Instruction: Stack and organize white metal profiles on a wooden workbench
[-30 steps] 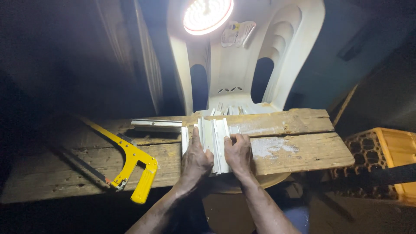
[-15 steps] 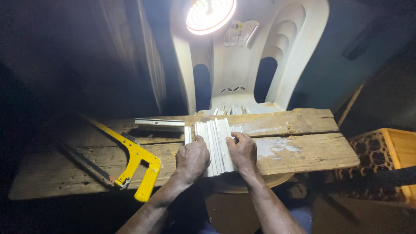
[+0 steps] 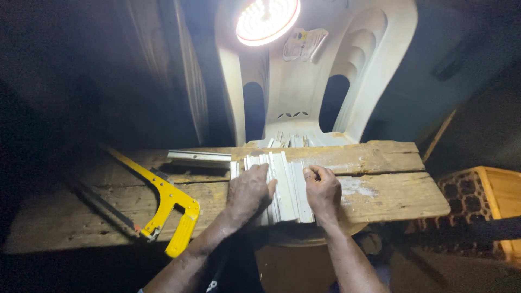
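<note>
1. Resting on wooden planks (image 3: 380, 184): bundle of white aluminium profiles (image 3: 285, 187).
2. Left hand (image 3: 247, 192) flat, fingers spread on top; right hand (image 3: 324, 190) pressing the side.
3. Probably light, stiff, slippery; best gripped across the edges.
4. Nearby: yellow hacksaw (image 3: 163, 203).

We counted two hands on the job, the left hand (image 3: 248, 191) and the right hand (image 3: 323, 191), both resting on one bundle of white strips (image 3: 285, 187). How many strips were in that stack we couldn't really tell, roughly five or six. There was one more loose white strip (image 3: 198, 156) off to the left, one yellow hacksaw (image 3: 163, 203), two wooden planks (image 3: 374, 173) making up the table, one white plastic chair (image 3: 304, 103), one round lamp (image 3: 267, 20) and one orange crate (image 3: 488, 201).
</note>
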